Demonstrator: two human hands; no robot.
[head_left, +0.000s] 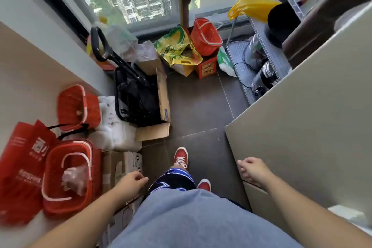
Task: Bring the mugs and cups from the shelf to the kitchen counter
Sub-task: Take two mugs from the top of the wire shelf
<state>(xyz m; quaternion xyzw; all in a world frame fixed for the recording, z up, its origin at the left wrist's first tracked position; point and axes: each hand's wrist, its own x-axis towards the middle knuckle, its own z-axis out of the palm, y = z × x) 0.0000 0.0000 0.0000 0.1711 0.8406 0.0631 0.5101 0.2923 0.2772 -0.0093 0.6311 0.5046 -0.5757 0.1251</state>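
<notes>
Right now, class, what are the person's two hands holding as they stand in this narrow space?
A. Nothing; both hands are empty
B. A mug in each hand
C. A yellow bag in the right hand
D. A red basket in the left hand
A. The left hand and right hand hang loosely curled at the person's sides with nothing in them; the nearest red basket sits apart from the left hand, and the yellow bag hangs far off by the wire shelf.
</notes>
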